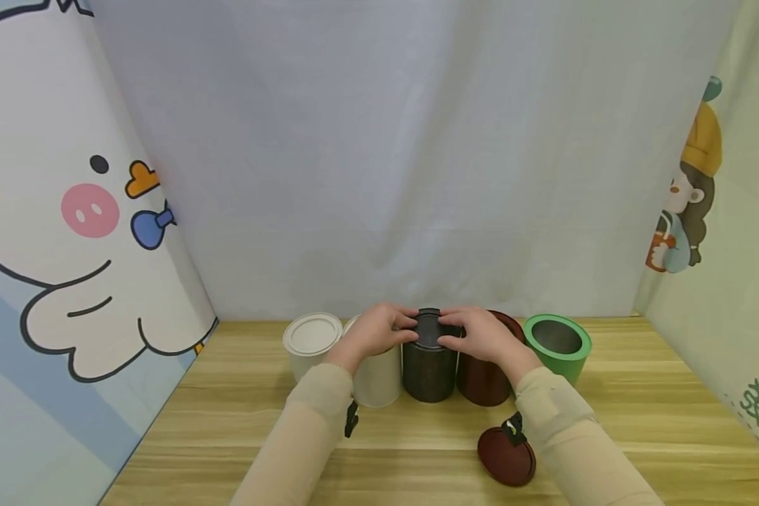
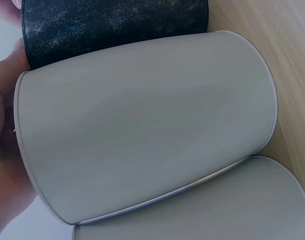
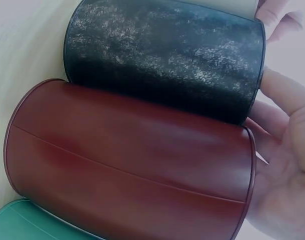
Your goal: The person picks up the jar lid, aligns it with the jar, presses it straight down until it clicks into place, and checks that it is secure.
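Note:
A black can [image 1: 429,374] with a mottled side stands in the middle of a row of cans, a black lid [image 1: 428,330] on its top. My left hand [image 1: 374,332] reaches over the off-white can [image 1: 379,379], fingertips and thumb at the lid's left edge. From the other side my right hand [image 1: 481,336] touches the lid's right edge with fairly straight fingers. Below that hand stands the dark red can [image 3: 127,160], its top partly hidden. The right wrist view shows the right thumb along the black can's rim.
A white lidded can [image 1: 313,334] ends the row at left, an open green can [image 1: 558,344] at right. Near my right forearm a dark red lid [image 1: 507,457] lies on the wooden table [image 1: 411,450]. A pale curtain [image 1: 379,161] hangs behind.

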`<state>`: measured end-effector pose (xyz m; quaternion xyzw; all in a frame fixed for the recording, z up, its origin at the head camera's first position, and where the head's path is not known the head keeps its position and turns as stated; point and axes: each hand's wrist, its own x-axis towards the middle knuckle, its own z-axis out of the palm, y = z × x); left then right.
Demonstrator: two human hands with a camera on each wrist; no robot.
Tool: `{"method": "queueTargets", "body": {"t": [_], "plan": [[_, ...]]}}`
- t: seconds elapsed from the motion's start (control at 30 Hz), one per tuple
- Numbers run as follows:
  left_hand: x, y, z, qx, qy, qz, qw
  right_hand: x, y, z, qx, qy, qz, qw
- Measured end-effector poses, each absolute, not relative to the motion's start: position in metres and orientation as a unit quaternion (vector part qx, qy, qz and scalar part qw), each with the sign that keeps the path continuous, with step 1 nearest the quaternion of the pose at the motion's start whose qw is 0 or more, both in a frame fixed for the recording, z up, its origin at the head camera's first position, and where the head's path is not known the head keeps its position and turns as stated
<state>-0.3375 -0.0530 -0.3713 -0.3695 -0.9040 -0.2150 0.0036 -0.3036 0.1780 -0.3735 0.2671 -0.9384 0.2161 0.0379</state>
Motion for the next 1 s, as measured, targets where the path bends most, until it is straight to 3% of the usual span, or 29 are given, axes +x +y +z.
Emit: {"method": "queueTargets", "body": {"t": [1.0], "plan": [[-0.3378, -0.0506, -0.3689, -0.371, -0.909, -0.191, 0.005, -0.305, 0.1751, -0.3711, 0.264, -0.943, 0.202, 0.027]]}}
